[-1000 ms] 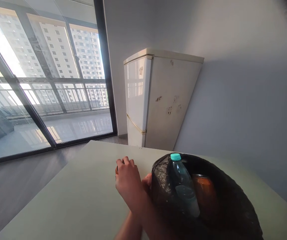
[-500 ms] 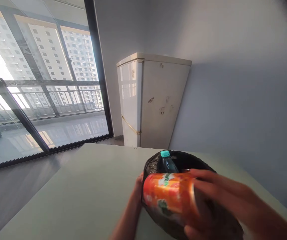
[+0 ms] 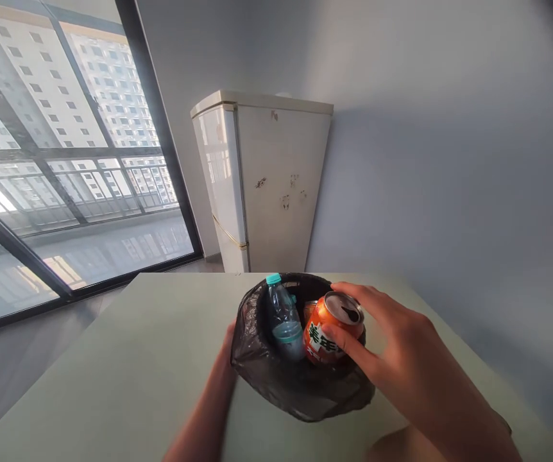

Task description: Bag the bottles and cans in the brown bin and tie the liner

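Note:
My right hand [image 3: 377, 327] grips an orange soda can [image 3: 327, 333] between thumb and fingers. The can stands nearly upright in the mouth of a bin lined with a black plastic bag [image 3: 300, 398], its opened top facing up. Beside it leans a clear plastic bottle [image 3: 281, 308] with a teal cap. Part of another orange can [image 3: 309, 309] shows behind the held one, and a second teal cap [image 3: 294, 299] peeks out behind the bottle. My left hand [image 3: 229, 340] is at the bin's left side, its fingers hidden by the bag.
The bin stands on a pale green table [image 3: 161, 340]. Past the table's far edge is a white fridge [image 3: 281, 192] with stained patches. A grey wall [image 3: 425, 179] runs along the right. Glass sliding doors [image 3: 74, 218] and a railing are at the left.
My right hand has turned the can from lying sideways above the bin to nearly upright inside its mouth. The camera view has shifted to the right.

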The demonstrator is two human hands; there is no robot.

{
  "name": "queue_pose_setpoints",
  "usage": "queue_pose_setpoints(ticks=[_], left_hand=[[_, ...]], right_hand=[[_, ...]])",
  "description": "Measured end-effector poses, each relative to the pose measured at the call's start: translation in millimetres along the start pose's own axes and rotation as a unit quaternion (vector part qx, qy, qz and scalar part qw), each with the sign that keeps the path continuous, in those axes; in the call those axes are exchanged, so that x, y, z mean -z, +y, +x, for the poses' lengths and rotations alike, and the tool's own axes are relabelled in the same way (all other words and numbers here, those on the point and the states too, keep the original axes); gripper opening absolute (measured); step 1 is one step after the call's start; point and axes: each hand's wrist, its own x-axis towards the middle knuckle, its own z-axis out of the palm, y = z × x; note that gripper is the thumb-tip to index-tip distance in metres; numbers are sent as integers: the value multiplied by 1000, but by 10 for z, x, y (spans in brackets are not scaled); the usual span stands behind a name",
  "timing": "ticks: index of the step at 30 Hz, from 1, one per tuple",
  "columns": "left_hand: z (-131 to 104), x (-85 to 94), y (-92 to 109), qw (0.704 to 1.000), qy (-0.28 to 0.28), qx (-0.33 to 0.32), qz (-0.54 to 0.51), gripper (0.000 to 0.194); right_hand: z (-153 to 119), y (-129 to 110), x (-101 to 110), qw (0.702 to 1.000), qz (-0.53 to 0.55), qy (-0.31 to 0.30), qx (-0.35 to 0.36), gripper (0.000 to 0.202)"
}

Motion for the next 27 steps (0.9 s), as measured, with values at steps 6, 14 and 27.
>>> queue_pose_setpoints(ticks=[6,14,27], left_hand=[[-236,-28,236,990,120,-54,-53,44],[-938,-243,645,992,60,-14,106,77],[-1041,-793,1714,914,215,-327,108,30]], right_hand=[[126,161,-49,987,34,-154,-21,39],[173,680,85,984,89,-157,-6,56],[639,991,-526,876,257,-350,-212,57]])
